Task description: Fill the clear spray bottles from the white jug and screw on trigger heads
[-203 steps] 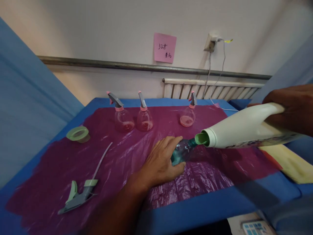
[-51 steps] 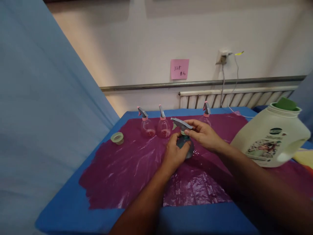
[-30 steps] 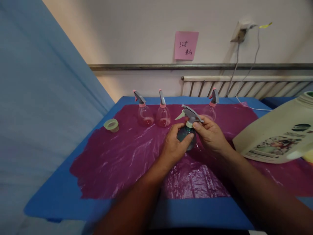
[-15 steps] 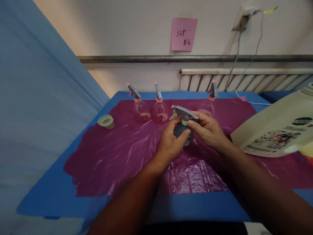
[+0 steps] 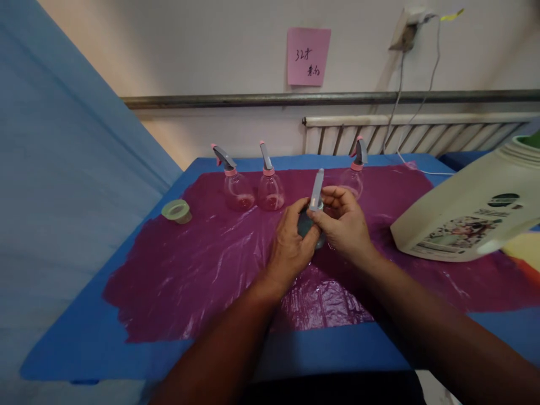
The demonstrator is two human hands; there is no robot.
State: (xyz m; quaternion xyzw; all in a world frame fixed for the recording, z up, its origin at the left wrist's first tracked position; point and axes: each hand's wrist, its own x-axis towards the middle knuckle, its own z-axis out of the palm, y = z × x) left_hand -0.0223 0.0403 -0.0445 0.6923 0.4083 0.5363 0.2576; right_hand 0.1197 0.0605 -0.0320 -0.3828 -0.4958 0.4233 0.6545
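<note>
My left hand (image 5: 290, 244) is wrapped round a small teal spray bottle (image 5: 304, 224) that stands on the purple plastic sheet (image 5: 202, 270) in the middle of the blue table (image 5: 118, 349). My right hand (image 5: 342, 225) pinches the bottle's collar under its grey trigger head (image 5: 316, 188), which now points away from me. Most of the bottle is hidden by my fingers.
Three clear pink spray bottles (image 5: 236, 183) (image 5: 269, 185) (image 5: 354, 171) stand in a row at the back of the sheet. A green cap (image 5: 176, 211) lies at the left. A big white detergent jug (image 5: 468, 216) stands tilted at the right, beside something yellow (image 5: 521, 247). A blue curtain (image 5: 63, 169) hangs left.
The grey trigger head has turned on the teal bottle, from pointing sideways to pointing away from me. Both hands stay on the bottle. Much earlier I poured from the jug into it.
</note>
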